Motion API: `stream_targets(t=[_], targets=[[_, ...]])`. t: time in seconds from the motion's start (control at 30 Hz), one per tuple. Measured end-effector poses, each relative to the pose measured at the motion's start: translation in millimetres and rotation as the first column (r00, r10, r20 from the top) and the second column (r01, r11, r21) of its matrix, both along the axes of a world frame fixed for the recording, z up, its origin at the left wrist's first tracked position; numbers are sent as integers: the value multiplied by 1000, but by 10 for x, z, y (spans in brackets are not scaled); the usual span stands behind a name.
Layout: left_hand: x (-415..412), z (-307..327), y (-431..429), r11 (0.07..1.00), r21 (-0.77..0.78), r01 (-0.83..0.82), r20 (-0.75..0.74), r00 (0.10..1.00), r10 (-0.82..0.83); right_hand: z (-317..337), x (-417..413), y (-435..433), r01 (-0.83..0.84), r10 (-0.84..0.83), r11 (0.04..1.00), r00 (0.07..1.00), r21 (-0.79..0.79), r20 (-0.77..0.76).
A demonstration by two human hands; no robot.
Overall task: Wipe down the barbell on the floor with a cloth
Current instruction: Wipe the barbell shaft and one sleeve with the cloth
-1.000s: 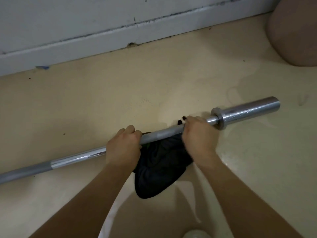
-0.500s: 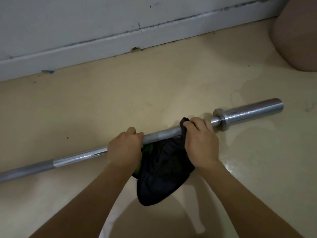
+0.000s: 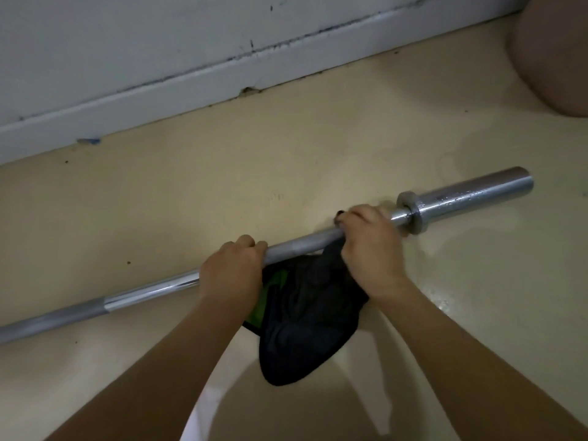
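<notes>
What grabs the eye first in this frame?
The long steel barbell cuts diagonally across the beige floor, with its thick sleeve at the right end. Both hands are on the shaft mid-frame. The left hand grips bare steel, while the right hand, just short of the collar, grips a dark cloth with a green patch that hangs below the bar.

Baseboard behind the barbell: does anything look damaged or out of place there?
Yes. The baseboard has a chipped notch at its bottom edge, and a dark cracked seam runs along its top. A small blue scrap lies at its foot.
</notes>
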State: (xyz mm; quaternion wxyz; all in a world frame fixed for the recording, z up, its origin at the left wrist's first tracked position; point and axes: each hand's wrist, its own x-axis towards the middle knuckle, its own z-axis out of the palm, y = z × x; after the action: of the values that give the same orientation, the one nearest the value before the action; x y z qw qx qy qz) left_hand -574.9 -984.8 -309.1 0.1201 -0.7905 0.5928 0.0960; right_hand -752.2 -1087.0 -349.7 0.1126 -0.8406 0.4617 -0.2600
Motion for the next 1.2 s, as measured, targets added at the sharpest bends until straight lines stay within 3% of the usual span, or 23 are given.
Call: stream_targets(t=[0.07,0.1,0.17,0.23,0.3,0.37,0.4,0.43,0.53,0.57,0.6,0.7,0.73,0.83,0.87,0.93,1.0,1.03,1.1,1.2], targets=[[38,-13,-42,1000,17,7,-10,1000,-7,-21,21,25,166,-167,986,982,20,88],[56,-11,-83,999,30,20,-17,1000,-20,-18,182,136,125,-130,991,986,49,107],[101,-5,-166,997,74,31,-34,999,-29,-31,545,407,-109,96,989,987,100,127],[155,-15,-199,995,84,61,-69,996,-55,-55,552,348,-233,226,971,967,45,120],[167,-57,-142,993,-29,114,-126,985,-117,-106,245,43,-59,55,998,989,26,140],[121,-54,-99,992,-109,60,-192,978,-80,-112,62,-105,238,-244,970,944,56,222],[89,-38,-116,994,-109,9,-210,977,-32,-106,116,-51,286,-299,954,921,87,250],[60,-9,-155,996,-84,-43,-212,977,24,-101,234,44,246,-262,965,929,95,260],[84,35,-316,996,-16,-90,-117,989,87,-144,387,269,-146,135,989,954,20,268],[97,48,-356,996,2,-89,-110,990,88,-155,304,175,-205,198,979,948,3,248],[115,55,-369,997,29,-67,-113,991,70,-183,211,63,-162,159,987,958,-8,239],[239,19,-414,999,33,6,-153,988,-1,-188,153,-41,210,-237,971,903,115,359],[294,6,-437,999,39,5,-188,982,3,-183,290,40,222,-257,965,891,137,374],[436,-64,-538,997,3,80,-277,958,-76,-247,581,246,-150,138,989,948,18,287],[451,-76,-548,995,-16,103,-273,956,-103,-255,543,159,-201,198,980,949,-12,247],[467,-93,-546,995,-58,79,-255,963,-91,-263,438,-87,10,-8,1000,966,-6,259],[468,-99,-538,992,-119,-41,-264,964,8,-216,461,-207,294,-304,952,891,83,337],[477,-119,-547,984,-170,-58,-262,965,12,-179,566,-200,350,-365,931,865,106,346],[504,-143,-560,973,-231,-12,-237,970,-44,-161,784,-125,248,-261,965,918,83,298],[592,-173,-601,968,-242,62,-232,965,-119,-203,589,-319,-65,70,997,984,-37,166]])
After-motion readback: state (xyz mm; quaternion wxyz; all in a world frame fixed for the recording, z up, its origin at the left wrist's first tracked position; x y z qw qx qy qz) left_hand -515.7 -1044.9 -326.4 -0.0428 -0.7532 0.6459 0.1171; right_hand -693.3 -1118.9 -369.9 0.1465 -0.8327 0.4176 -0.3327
